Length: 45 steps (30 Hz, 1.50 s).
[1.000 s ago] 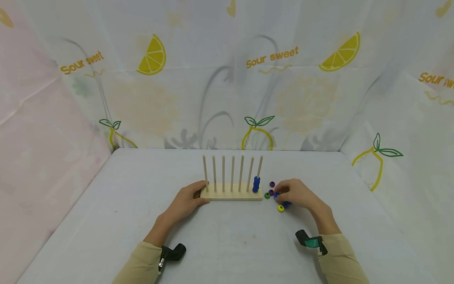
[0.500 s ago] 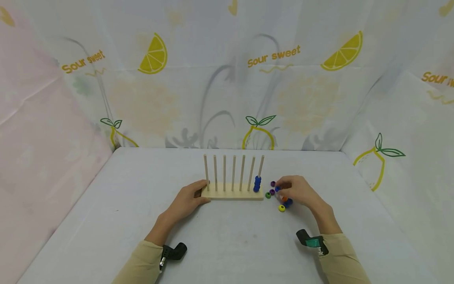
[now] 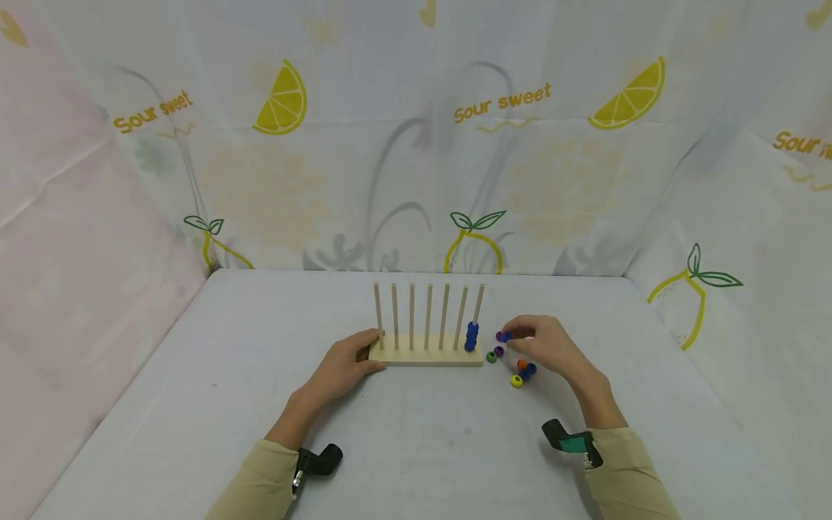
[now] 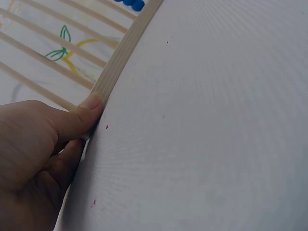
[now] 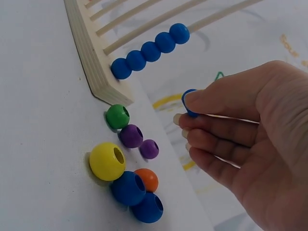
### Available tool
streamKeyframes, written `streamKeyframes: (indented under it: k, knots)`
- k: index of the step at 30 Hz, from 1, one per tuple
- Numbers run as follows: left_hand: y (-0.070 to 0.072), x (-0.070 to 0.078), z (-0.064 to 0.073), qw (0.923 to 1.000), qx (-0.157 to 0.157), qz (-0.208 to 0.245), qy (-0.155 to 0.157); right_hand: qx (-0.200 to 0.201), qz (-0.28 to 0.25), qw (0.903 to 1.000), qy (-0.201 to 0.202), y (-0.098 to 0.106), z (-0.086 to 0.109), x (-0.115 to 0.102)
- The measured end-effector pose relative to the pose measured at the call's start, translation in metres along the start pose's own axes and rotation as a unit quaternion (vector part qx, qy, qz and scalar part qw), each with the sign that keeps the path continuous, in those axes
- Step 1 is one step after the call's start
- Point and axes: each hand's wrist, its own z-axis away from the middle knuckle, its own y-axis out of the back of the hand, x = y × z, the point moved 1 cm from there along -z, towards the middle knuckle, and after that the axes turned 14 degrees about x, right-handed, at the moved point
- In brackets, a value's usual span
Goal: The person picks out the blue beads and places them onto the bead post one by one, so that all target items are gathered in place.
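A wooden peg rack (image 3: 425, 357) with a row of upright pegs stands mid-table. My left hand (image 3: 342, 366) grips its left end, thumb on the front edge in the left wrist view. Several blue beads (image 5: 150, 51) are stacked on the rightmost peg; the other pegs are bare. Right of the rack, my right hand (image 3: 544, 344) pinches a blue bead (image 5: 189, 102) between thumb and fingertips, raised over the loose beads. Below it lie a green bead (image 5: 117, 116), two purple beads (image 5: 131, 136), a yellow bead (image 5: 105, 161), an orange bead (image 5: 147, 180) and two blue beads (image 5: 147, 208).
The table (image 3: 422, 440) has a white cover, with a lemon-patterned cloth (image 3: 390, 180) hanging behind it and at the sides. A wrist camera (image 3: 320, 461) sits at the left cuff, another camera (image 3: 564, 438) at the right.
My right hand has lifted the blue bead from the loose group and moved slightly away from me, uncovering the orange and blue beads. The left hand stays on the rack.
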Motion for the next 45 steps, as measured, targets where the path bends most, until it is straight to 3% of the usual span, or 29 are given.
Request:
streamKeyframes:
  k: [17, 40, 45]
  knots:
    - [-0.001, -0.002, 0.000, 0.9999, 0.005, -0.005, -0.009, 0.077, -0.019, 0.9965, 0.026, 0.007, 0.002, -0.012]
    - [-0.002, -0.002, 0.003, 1.0000, 0.006, -0.003, -0.002, 0.127, -0.031, 0.9894, 0.064, 0.014, -0.001, -0.031]
    - [-0.003, -0.002, 0.002, 0.9999, 0.007, 0.000, -0.014, 0.139, -0.030, 0.9872, 0.072, 0.014, -0.003, -0.037]
